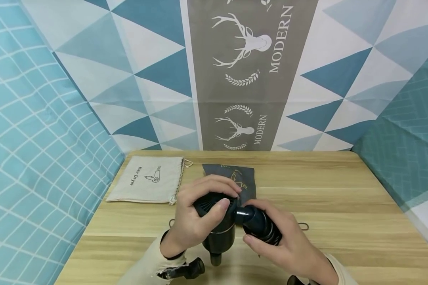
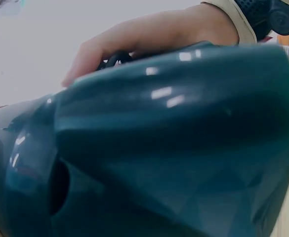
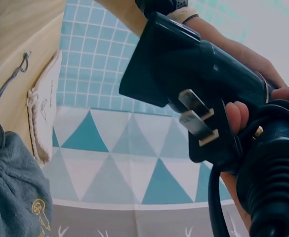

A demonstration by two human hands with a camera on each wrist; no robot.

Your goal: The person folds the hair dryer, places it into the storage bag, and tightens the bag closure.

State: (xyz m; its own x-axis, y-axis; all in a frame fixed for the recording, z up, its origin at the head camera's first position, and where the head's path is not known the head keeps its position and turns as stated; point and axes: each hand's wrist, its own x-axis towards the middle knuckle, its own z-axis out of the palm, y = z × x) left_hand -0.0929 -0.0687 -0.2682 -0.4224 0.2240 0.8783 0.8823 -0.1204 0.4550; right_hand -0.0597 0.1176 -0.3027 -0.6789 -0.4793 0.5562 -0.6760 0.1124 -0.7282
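Note:
A dark, glossy hair dryer (image 1: 219, 237) is held up over the table between both hands. My left hand (image 1: 190, 215) grips its body, with thumb and fingers around the vented end. My right hand (image 1: 289, 239) holds the handle (image 1: 260, 225), which sticks out to the right. In the right wrist view, a two-pronged plug (image 3: 207, 131) lies against the dryer, and its power cord (image 3: 217, 202) hangs down. The ribbed cord end (image 3: 272, 177) shows at the handle's tip. The dryer's barrel (image 2: 174, 123) fills most of the left wrist view.
A white drawstring pouch (image 1: 148, 180) printed "Hair Dryer" lies at the table's back left. Behind the hands is a dark grey pouch (image 1: 247, 180) with a gold print, partly covered. Patterned fabric (image 1: 160, 59) stands along the back edge of the wooden table (image 1: 342, 221).

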